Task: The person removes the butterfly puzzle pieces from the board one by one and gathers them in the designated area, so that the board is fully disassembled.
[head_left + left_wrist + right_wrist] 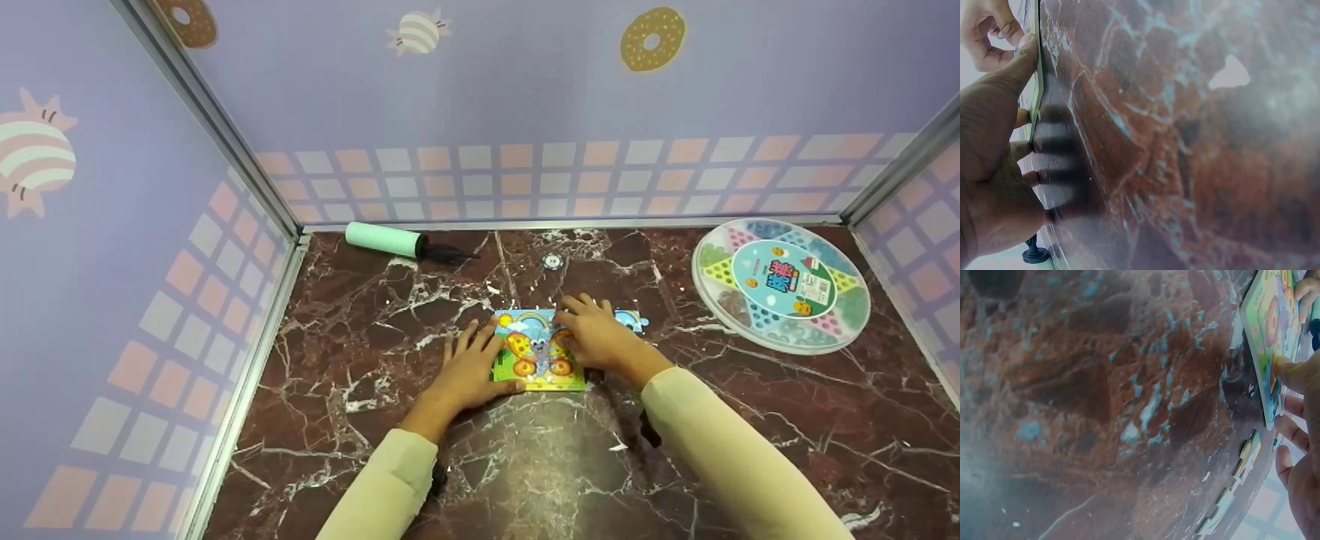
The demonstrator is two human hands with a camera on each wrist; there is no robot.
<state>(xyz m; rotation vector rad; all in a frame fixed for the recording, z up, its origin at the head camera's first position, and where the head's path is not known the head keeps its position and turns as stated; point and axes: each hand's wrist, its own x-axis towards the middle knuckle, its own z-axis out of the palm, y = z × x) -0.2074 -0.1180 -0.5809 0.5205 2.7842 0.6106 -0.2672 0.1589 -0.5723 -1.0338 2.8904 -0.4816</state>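
Note:
A jigsaw puzzle (541,356) with a bright butterfly picture lies flat on the marble-patterned surface between both hands. My left hand (471,369) rests at its left side, fingers spread forward along the edge and thumb on the near edge. In the left wrist view that thumb (1023,59) presses against the puzzle's rim. My right hand (598,334) covers the puzzle's upper right part. Its thumb (1292,374) lies on the picture while the fingers curl at the edge, pinching there. Loose jigsaw pieces (631,320) with sky colours lie right beside this hand, partly hidden by it.
A mint-green hand pump (384,240) with a black nozzle lies at the back left. Behind the puzzle sits a small round chip (552,261). To the right is a round Chinese checkers box (784,285). Patterned walls (495,90) enclose the back and sides.

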